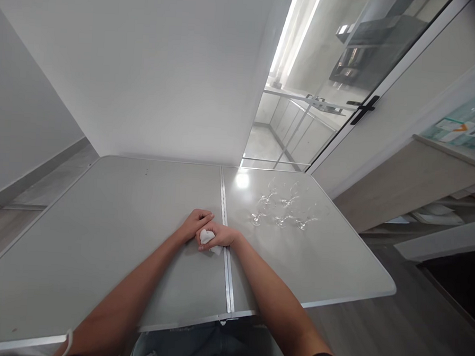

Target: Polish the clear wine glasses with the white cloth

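On the left, the grey counter [99, 229] carries only small specks. Nearer the middle, the left hand [195, 226] lies against the right hand, its fingers close together and bent; whether they pinch anything I cannot tell. Next, a crumpled white cloth [207, 237], possibly tissue, sits in the right hand [220, 234], whose fingers curl around it beside the metal seam [224, 198]. Farther right, clear stemmed glasses [283, 220] are grouped on the counter, untouched. The cloth is already in hand; how much is done or left with the glasses cannot be told.
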Tool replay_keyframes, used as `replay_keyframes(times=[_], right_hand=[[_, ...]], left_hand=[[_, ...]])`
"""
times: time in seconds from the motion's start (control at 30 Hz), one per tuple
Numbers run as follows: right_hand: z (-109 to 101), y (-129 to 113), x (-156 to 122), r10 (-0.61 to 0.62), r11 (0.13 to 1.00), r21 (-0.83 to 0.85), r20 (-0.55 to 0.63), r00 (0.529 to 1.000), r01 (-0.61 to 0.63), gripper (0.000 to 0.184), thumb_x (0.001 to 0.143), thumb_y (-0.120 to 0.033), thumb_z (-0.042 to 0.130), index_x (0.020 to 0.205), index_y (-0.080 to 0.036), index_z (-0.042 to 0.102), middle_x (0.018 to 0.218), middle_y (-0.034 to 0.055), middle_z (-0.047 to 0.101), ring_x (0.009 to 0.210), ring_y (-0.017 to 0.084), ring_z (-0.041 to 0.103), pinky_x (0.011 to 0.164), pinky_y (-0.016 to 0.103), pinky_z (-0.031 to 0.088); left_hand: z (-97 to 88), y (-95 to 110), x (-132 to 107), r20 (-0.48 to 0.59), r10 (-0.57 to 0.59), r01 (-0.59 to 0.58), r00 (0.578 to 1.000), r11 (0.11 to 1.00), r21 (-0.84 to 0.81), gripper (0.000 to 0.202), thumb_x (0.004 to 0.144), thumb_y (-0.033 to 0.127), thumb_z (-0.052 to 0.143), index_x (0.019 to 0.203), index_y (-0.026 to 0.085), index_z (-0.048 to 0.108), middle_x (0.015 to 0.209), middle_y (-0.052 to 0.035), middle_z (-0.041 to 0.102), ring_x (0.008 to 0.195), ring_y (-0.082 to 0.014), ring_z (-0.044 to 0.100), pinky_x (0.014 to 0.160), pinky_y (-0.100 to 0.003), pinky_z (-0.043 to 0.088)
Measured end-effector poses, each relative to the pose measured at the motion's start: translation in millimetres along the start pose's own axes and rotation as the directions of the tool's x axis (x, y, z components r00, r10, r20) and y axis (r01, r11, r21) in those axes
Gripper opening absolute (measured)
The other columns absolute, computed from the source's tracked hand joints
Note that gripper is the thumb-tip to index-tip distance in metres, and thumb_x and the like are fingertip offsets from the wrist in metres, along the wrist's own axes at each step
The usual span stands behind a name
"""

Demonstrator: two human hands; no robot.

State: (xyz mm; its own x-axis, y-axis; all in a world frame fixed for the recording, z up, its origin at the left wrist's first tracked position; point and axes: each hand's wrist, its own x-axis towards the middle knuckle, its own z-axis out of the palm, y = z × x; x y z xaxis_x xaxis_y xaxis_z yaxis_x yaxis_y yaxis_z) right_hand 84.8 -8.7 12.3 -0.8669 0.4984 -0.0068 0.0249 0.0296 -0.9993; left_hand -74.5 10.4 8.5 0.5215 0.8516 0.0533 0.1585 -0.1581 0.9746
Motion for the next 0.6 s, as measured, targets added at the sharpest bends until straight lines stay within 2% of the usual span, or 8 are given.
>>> replay_keyframes(times=[0.13,0.23,0.37,0.47,0.5,0.53,0.57,0.6], right_hand=[[0,-2,-2,0.033,0.999,-0.018,-0.019,0.999,-0.033,0.037,0.071,-0.047,0.085,0.076,-0.016,0.065,0.070,-0.0036,0.056,0.068,0.011,0.048,0.066,0.025,0.040],[3,-5,-1,0.013,1.000,-0.007,-0.069,0.998,-0.013,0.036,0.071,-0.046,0.085,0.079,-0.016,0.067,0.074,-0.0013,0.060,0.071,0.012,0.052,0.069,0.026,0.043],[17,-22,0,-0.024,0.998,-0.057,-0.215,0.976,0.012,0.028,0.075,-0.039,0.080,0.088,-0.017,0.070,0.093,0.0044,0.069,0.088,0.018,0.061,0.083,0.029,0.048],[33,-41,-21,-0.059,0.983,-0.185,-0.339,0.939,-0.005,0.011,0.079,-0.027,0.069,0.088,-0.019,0.069,0.094,0.0040,0.070,0.090,0.019,0.062,0.085,0.030,0.048],[38,-46,-35,-0.079,0.972,-0.234,-0.411,0.908,-0.022,0.009,0.080,-0.024,0.066,0.087,-0.020,0.068,0.093,0.0036,0.070,0.089,0.019,0.062,0.085,0.030,0.048],[42,-48,-53,-0.102,0.961,-0.271,-0.510,0.854,-0.047,0.009,0.080,-0.022,0.063,0.088,-0.020,0.067,0.093,0.0034,0.070,0.089,0.020,0.062,0.085,0.030,0.048],[45,-48,-73,-0.119,0.955,-0.284,-0.634,0.764,-0.087,0.012,0.080,-0.022,0.061,0.090,-0.021,0.067,0.094,0.0038,0.070,0.090,0.020,0.063,0.086,0.031,0.048],[47,-45,-95,-0.137,0.949,-0.281,-0.780,0.611,-0.146,0.014,0.078,-0.023,0.061,0.091,-0.021,0.066,0.096,0.0046,0.070,0.091,0.021,0.063,0.085,0.031,0.048]], left_hand=[[0.3,2,-1,0.006,0.000,0.000,1.000,1.000,-0.009,0.051,0.092,0.052,0.054,0.060,0.020,0.030,0.059,0.0042,0.026,0.057,-0.0098,0.026,0.053,-0.026,0.022],[1.0,6,-1,-0.036,0.004,-0.005,0.999,0.999,-0.036,0.049,0.093,0.054,0.053,0.062,0.019,0.036,0.060,0.0039,0.033,0.058,-0.0106,0.032,0.053,-0.025,0.026],[0.5,9,-1,-0.155,0.021,-0.030,0.988,0.998,-0.053,0.034,0.092,0.052,0.054,0.084,0.019,0.054,0.075,0.0018,0.053,0.065,-0.0119,0.046,0.061,-0.024,0.038],[1.4,11,-2,-0.244,0.056,-0.042,0.968,0.997,0.061,0.029,0.090,0.048,0.057,0.095,0.019,0.057,0.087,-0.0008,0.061,0.073,-0.0136,0.054,0.069,-0.026,0.045],[3.4,13,-4,-0.258,0.073,-0.043,0.963,0.991,0.123,0.027,0.089,0.046,0.059,0.095,0.019,0.058,0.090,-0.0019,0.063,0.078,-0.0148,0.057,0.073,-0.027,0.046],[7.0,16,-5,-0.259,0.088,-0.041,0.962,0.982,0.182,0.026,0.088,0.044,0.060,0.096,0.020,0.059,0.093,-0.0027,0.065,0.083,-0.0162,0.059,0.077,-0.028,0.047],[12.7,19,-6,-0.244,0.096,-0.039,0.965,0.973,0.229,0.024,0.087,0.043,0.062,0.096,0.020,0.060,0.096,-0.0035,0.066,0.087,-0.0175,0.061,0.080,-0.030,0.048],[20.7,22,-6,-0.217,0.099,-0.040,0.971,0.965,0.258,0.024,0.086,0.041,0.064,0.098,0.021,0.061,0.100,-0.0041,0.068,0.092,-0.0188,0.062,0.083,-0.031,0.048]])
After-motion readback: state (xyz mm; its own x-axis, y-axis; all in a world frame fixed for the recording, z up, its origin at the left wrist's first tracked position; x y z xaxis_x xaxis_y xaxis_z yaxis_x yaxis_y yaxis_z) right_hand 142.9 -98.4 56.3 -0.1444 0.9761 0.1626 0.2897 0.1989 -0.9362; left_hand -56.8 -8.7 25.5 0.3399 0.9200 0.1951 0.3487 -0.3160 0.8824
